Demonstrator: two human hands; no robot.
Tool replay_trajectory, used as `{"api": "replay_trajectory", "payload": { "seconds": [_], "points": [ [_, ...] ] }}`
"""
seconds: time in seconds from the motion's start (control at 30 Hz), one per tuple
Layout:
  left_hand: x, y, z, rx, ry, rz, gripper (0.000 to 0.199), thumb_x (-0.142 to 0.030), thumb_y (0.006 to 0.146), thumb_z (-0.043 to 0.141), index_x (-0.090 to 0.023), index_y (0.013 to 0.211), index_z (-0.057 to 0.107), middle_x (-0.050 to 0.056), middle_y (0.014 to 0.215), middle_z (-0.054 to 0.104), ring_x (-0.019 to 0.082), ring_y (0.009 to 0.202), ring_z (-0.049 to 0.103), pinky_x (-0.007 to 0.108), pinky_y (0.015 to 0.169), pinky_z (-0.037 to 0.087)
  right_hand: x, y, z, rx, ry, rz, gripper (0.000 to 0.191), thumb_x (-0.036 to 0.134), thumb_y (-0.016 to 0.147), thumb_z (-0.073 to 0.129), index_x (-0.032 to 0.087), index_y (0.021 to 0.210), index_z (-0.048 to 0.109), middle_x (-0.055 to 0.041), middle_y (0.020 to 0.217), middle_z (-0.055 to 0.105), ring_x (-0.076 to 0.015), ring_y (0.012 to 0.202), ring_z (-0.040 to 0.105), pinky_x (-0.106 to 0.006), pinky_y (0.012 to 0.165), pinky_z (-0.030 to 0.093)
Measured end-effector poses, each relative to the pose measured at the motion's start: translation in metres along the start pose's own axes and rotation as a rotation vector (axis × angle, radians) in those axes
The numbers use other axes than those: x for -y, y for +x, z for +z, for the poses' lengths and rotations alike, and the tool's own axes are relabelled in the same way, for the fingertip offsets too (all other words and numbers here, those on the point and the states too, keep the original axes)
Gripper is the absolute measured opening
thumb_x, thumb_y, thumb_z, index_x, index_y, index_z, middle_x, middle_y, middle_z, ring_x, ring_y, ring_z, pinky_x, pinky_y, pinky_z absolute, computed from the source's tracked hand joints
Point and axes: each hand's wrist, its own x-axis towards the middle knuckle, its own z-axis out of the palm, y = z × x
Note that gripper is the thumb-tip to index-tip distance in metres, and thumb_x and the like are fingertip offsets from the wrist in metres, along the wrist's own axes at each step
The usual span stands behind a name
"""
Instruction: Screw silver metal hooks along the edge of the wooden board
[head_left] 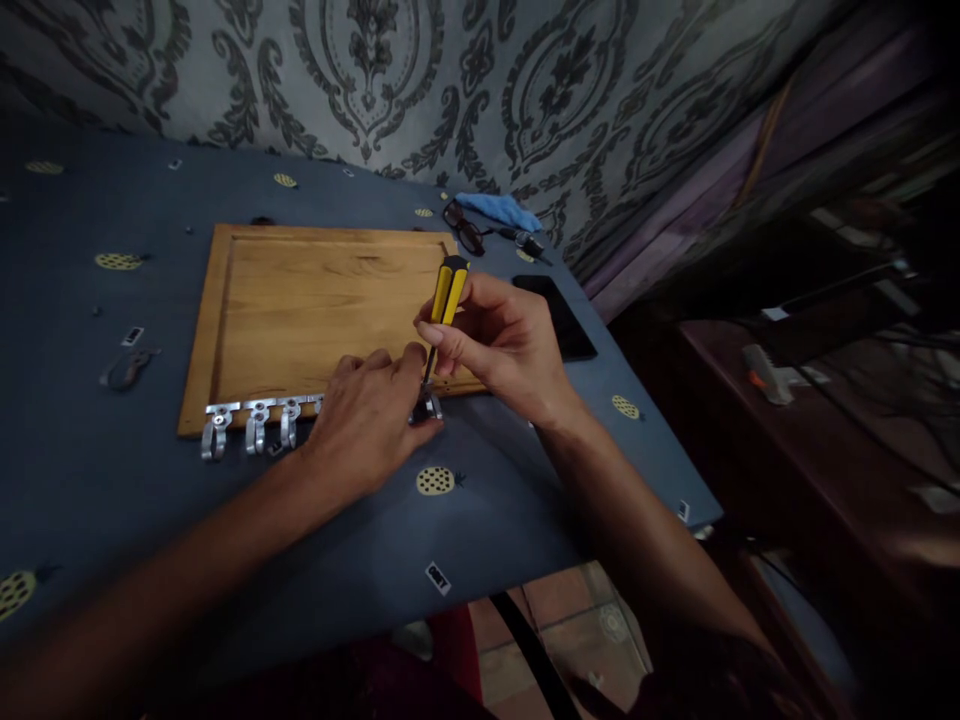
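My right hand [506, 345] grips a screwdriver [448, 292] with a yellow and black handle, held near upright. Its thin shaft runs down to the right end of a metal hook rail [247, 406]; the tip's exact seat is too small to make out. The rail lies along the near edge of a framed wooden board [322, 300], its silver hooks hanging over that edge. With fingers bent and the thumb below, my left hand [371, 415] presses the rail near the screwdriver and covers its middle part.
Behind the board's right corner lie eyeglasses [469, 230], a blue cloth [501, 210] and a dark object like a key fob [529, 243]. A black phone or tablet [566, 318] rests beyond my right hand. At left is a small grey tool-like item [129, 368]. A patterned wall [375, 80] rises behind.
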Motion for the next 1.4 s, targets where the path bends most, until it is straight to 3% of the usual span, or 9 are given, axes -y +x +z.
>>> {"api": "replay_trajectory", "payload": {
  "seconds": [0.27, 0.47, 0.63, 0.87, 1.07, 1.4],
  "points": [
    [0.0, -0.001, 0.0, -0.023, 0.002, 0.009, 0.044, -0.038, 0.087, 0.072, -0.013, 0.117, 0.051, 0.013, 0.098, 0.071, 0.035, 0.097, 0.069, 0.046, 0.084, 0.051, -0.005, 0.002, 0.002, -0.067, 0.069, -0.004, 0.036, 0.044, 0.075, 0.085, 0.021, 0.079, 0.058, 0.0056, 0.073, 0.061, -0.0053, 0.048, 0.058, -0.02, 0.046, 0.052],
    [0.0, -0.001, 0.0, -0.025, 0.009, 0.006, 0.041, -0.038, 0.088, 0.071, -0.014, 0.115, 0.051, 0.012, 0.097, 0.071, 0.036, 0.097, 0.069, 0.047, 0.084, 0.051, -0.003, -0.005, -0.001, -0.071, 0.056, -0.04, 0.03, 0.043, 0.087, 0.075, 0.02, 0.104, 0.067, 0.0022, 0.087, 0.067, -0.0058, 0.057, 0.067, -0.02, 0.055, 0.058],
    [-0.001, -0.001, -0.002, 0.0, 0.008, -0.004, 0.044, -0.038, 0.088, 0.071, -0.013, 0.119, 0.051, 0.012, 0.099, 0.071, 0.036, 0.099, 0.068, 0.047, 0.086, 0.051, -0.005, -0.008, -0.001, -0.119, 0.097, -0.015, 0.03, 0.043, 0.081, 0.081, 0.018, 0.089, 0.066, 0.0033, 0.085, 0.068, -0.0042, 0.052, 0.064, -0.017, 0.05, 0.056],
    [-0.001, -0.001, -0.003, 0.019, 0.003, -0.011, 0.05, -0.038, 0.088, 0.071, -0.012, 0.125, 0.048, 0.013, 0.102, 0.071, 0.034, 0.1, 0.067, 0.047, 0.087, 0.05, -0.014, -0.007, -0.001, -0.185, 0.147, -0.016, 0.038, 0.043, 0.072, 0.088, 0.02, 0.082, 0.059, 0.006, 0.077, 0.068, -0.001, 0.037, 0.049, -0.016, 0.033, 0.04],
    [-0.001, -0.001, -0.002, 0.017, 0.001, -0.004, 0.045, -0.04, 0.088, 0.071, -0.015, 0.119, 0.05, 0.011, 0.102, 0.07, 0.033, 0.1, 0.067, 0.044, 0.086, 0.049, -0.019, -0.011, -0.009, -0.129, 0.163, -0.003, 0.034, 0.043, 0.082, 0.08, 0.02, 0.105, 0.07, 0.0017, 0.087, 0.072, -0.0026, 0.043, 0.054, -0.018, 0.043, 0.05],
    [0.0, -0.001, -0.002, 0.002, 0.008, 0.017, 0.043, -0.037, 0.088, 0.07, -0.016, 0.118, 0.049, 0.009, 0.097, 0.072, 0.031, 0.098, 0.067, 0.041, 0.083, 0.048, -0.012, -0.014, -0.003, -0.119, 0.157, -0.011, 0.028, 0.04, 0.081, 0.082, 0.017, 0.093, 0.072, 0.0028, 0.075, 0.068, -0.0033, 0.043, 0.057, -0.016, 0.043, 0.05]
  ]
}}
